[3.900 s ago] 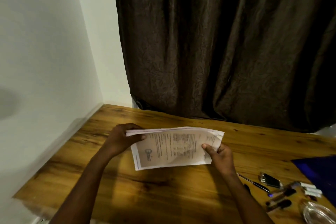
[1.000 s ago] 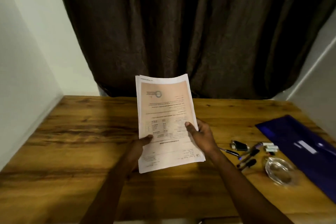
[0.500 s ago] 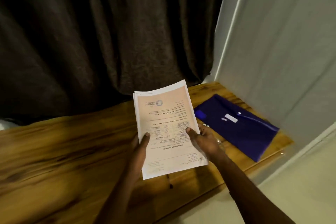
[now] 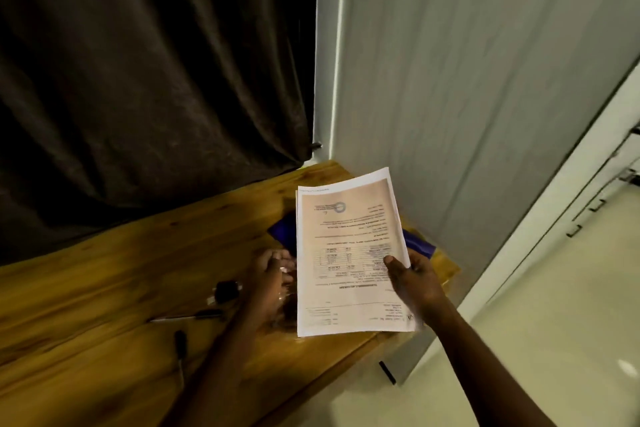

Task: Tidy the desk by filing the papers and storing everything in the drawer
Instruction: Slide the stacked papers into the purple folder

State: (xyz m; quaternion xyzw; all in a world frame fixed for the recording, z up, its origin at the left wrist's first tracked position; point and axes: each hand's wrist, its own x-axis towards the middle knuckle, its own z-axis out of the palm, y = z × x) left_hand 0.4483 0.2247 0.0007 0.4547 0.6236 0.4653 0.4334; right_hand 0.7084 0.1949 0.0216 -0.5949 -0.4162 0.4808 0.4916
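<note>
**Curtain, Wall and Floor Around the Worktop**

A dark brown curtain [image 4: 138,80] hung in heavy folds behind the wooden worktop [image 4: 104,288], filling the left and upper part of the view. Just beside its right edge ran a pale vertical trim strip [image 4: 337,62]. To the right of the strip stood a plain grey-white wall [image 4: 467,80], which met the worktop's right end. A small dark fitting [image 4: 316,146] sat at the curtain's lower right edge. A glossy pale floor [image 4: 554,322] spread across the lower right. Beyond it stood pale cabinet fronts [image 4: 568,191] with short dark handles [image 4: 575,229]. A short black piece [image 4: 387,372] showed below the worktop's near right corner.
</note>
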